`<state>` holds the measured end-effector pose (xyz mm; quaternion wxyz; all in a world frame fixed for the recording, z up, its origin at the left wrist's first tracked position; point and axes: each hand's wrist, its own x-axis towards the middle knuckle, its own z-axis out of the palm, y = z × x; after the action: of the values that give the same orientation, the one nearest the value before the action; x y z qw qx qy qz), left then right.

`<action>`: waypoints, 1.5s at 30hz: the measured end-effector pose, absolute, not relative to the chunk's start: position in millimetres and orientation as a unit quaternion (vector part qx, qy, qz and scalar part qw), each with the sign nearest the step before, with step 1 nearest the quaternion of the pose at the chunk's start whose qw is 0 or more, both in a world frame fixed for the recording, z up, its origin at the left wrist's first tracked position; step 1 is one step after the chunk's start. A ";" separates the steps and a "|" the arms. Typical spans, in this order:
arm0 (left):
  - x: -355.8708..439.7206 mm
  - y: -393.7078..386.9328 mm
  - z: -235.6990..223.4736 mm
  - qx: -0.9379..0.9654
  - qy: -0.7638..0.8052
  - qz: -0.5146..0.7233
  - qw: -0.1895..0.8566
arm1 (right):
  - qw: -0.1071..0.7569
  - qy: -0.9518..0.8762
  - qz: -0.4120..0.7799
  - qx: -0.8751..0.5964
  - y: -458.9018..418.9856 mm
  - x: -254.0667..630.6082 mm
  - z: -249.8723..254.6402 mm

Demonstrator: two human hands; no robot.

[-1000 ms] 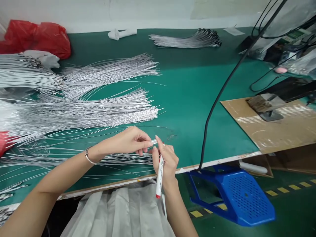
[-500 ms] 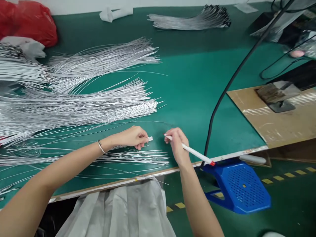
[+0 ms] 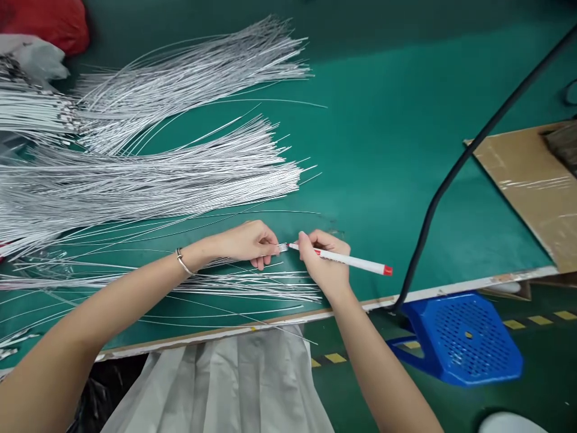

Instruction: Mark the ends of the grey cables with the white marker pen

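My left hand [image 3: 258,243] is closed in a pinch around a small bunch of thin silvery wires [image 3: 283,247], whose ends stick out to the right of the fingertips. In my right hand [image 3: 328,260] is a white marker pen [image 3: 360,262] with red at its rear end. The pen's tip points left and meets, or nearly meets, the wire ends; the exact contact is too small to tell. Beneath my left wrist, a loose spread of wires [image 3: 270,285] lies along the table's front edge.
Two thick bundles of wires, a nearer one [image 3: 202,183] and a farther one [image 3: 202,78], lie on the green table [image 3: 387,150]. A black cable [image 3: 451,174] crosses at right. Cardboard [image 3: 527,186] lies beyond it. A blue plastic stool [image 3: 473,343] stands below the edge.
My right hand has turned the marker flatter and brought its tip left to the wire ends. My left hand keeps its pinch on the wires. The view has shifted downward.
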<state>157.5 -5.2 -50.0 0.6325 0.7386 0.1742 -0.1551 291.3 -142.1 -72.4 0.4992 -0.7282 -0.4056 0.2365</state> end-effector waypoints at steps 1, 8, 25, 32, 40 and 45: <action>157.7 -5.2 -50.1 0.736 0.174 -0.155 0.635 | 0.496 -0.410 0.231 -0.729 -142.1 291.2 -72.2; 159.7 -6.4 -46.5 0.743 0.185 -0.159 0.624 | 0.484 -0.421 0.202 -0.740 -142.2 289.0 -71.3; 159.6 -6.5 -48.6 0.745 0.178 -0.156 0.624 | 0.489 -0.426 0.193 -0.736 -142.5 289.8 -70.9; 160.0 -6.8 -47.0 0.745 0.179 -0.155 0.623 | 0.483 -0.438 0.183 -0.736 -141.8 289.9 -71.3; 160.0 -7.8 -46.4 0.745 0.186 -0.153 0.622 | 0.483 -0.435 0.183 -0.738 -142.8 289.4 -71.9; 160.3 -7.7 -46.0 0.750 0.184 -0.151 0.617 | 0.501 -0.406 0.189 -0.741 -141.9 289.1 -69.1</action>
<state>160.3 -7.7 -46.0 0.6173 0.7499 0.1842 -0.1507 289.1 -141.9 -69.1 0.5012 -0.7406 -0.4055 0.1894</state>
